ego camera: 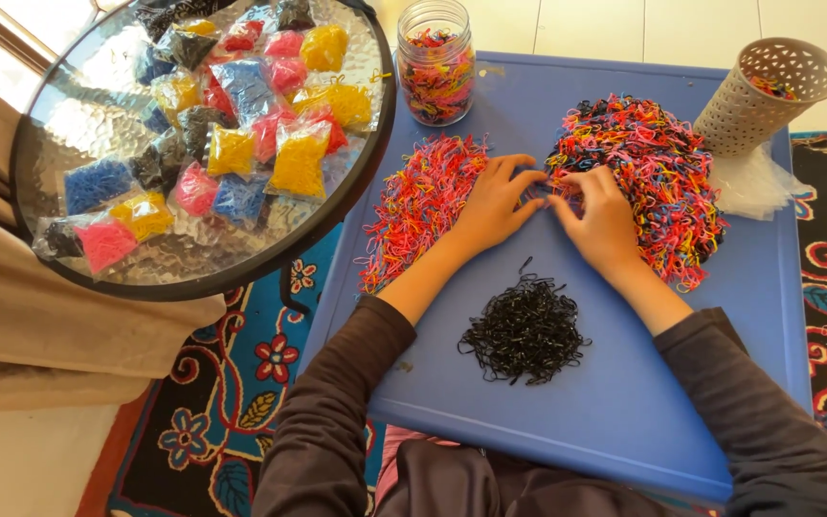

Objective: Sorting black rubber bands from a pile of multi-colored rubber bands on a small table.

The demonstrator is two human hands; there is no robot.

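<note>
My left hand (493, 203) and my right hand (601, 218) meet fingertip to fingertip on the blue board (614, 402), at the left edge of a big mixed pile of small rubber bands (658, 168) with black ones in it. Both hands pinch at bands there; what exactly each holds is too small to tell. A pile of pink, orange and yellow bands (420, 201) lies just left of my left hand. A separate heap of black bands (525, 332) sits on the board between my forearms.
A glass jar of coloured bands (435, 62) stands at the board's far edge. A beige perforated basket (763, 96) and clear plastic bags (758, 182) are at the far right. A round glass table (69, 124) on the left carries several packets of sorted bands (232, 105).
</note>
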